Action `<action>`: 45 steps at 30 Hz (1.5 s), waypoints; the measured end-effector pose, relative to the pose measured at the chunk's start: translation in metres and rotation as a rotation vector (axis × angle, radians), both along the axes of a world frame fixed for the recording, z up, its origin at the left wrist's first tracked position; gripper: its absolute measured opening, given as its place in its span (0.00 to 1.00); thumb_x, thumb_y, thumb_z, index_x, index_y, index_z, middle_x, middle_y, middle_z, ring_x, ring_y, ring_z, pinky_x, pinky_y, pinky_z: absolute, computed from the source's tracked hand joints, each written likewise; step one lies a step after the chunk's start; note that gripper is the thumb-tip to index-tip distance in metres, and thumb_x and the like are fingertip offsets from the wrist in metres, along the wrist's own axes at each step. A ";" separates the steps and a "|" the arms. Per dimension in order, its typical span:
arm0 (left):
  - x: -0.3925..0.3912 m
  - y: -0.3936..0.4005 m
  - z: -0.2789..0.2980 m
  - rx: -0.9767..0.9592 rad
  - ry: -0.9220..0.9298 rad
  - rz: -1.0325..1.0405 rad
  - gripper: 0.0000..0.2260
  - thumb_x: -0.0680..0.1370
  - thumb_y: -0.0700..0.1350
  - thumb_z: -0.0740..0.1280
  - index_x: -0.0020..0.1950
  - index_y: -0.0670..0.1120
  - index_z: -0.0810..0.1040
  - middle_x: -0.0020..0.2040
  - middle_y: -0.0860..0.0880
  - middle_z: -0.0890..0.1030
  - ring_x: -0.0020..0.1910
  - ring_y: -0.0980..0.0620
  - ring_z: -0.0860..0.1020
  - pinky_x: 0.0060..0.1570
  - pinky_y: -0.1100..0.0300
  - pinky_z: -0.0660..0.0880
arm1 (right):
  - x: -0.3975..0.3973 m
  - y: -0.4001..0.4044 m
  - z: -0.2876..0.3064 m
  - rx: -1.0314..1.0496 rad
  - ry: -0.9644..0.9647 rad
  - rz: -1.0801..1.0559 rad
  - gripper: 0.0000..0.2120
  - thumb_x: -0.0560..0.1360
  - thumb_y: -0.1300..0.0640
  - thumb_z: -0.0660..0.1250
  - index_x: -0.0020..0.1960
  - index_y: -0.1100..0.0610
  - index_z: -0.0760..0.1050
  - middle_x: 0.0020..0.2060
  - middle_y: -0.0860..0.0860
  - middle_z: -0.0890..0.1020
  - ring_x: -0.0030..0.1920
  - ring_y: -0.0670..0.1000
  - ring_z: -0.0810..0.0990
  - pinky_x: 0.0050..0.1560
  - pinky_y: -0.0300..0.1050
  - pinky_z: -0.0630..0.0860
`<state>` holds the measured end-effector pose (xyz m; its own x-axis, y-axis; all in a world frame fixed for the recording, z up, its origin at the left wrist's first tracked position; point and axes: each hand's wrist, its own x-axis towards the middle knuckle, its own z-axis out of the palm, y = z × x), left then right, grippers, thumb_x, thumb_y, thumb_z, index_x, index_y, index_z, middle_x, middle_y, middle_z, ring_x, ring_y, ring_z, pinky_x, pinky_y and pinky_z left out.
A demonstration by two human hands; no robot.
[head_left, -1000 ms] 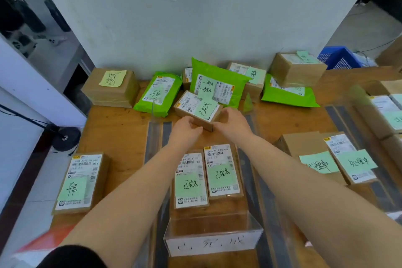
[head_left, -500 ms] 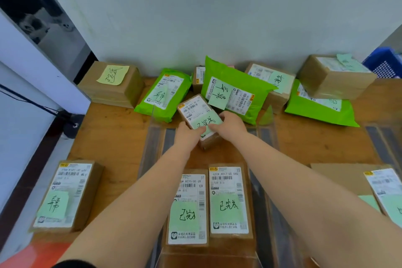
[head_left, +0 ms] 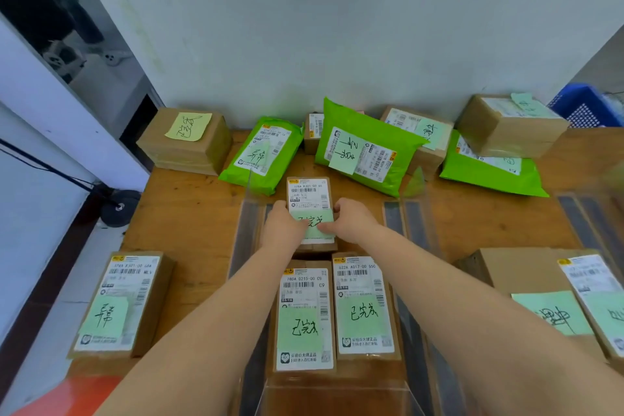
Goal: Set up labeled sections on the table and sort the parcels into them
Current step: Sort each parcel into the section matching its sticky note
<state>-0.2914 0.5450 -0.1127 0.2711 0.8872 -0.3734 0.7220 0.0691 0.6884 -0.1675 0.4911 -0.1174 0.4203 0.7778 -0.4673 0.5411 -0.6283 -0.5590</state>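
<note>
Over the last second I have drawn the small cardboard parcel off the back row, turned it from skewed to square, and brought it down into the middle lane of the table; it now lies flat just behind the two labelled boxes already filed there, its green note reading like theirs. My left hand grips its left edge and my right hand its right, thumbs on top, both grips clamped on the parcel. I judge this placement nearly done, needing only release. Count: three boxes in the middle lane, this one included; one box in the left lane; two partly visible at right; along the wall, three green mailers and four brown boxes.
</note>
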 end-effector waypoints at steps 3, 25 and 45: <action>0.018 0.005 0.018 0.230 -0.045 -0.091 0.24 0.73 0.45 0.69 0.67 0.43 0.67 0.64 0.43 0.74 0.63 0.44 0.71 0.58 0.50 0.71 | 0.009 0.002 0.007 0.120 0.023 -0.198 0.28 0.70 0.47 0.71 0.64 0.60 0.68 0.59 0.54 0.76 0.57 0.54 0.75 0.46 0.41 0.68; 0.151 0.085 0.048 0.850 0.259 -0.680 0.11 0.79 0.47 0.60 0.56 0.45 0.77 0.56 0.45 0.78 0.59 0.44 0.72 0.63 0.51 0.61 | 0.060 0.019 -0.020 0.433 0.675 -0.866 0.19 0.72 0.57 0.71 0.61 0.62 0.75 0.36 0.51 0.75 0.36 0.49 0.72 0.38 0.40 0.69; -0.058 0.005 0.174 0.155 -0.683 -0.153 0.18 0.71 0.41 0.72 0.60 0.47 0.76 0.51 0.50 0.80 0.43 0.58 0.80 0.38 0.66 0.78 | -0.043 -0.035 0.148 0.862 0.568 -0.556 0.15 0.68 0.54 0.75 0.48 0.50 0.71 0.48 0.50 0.82 0.46 0.50 0.83 0.48 0.50 0.81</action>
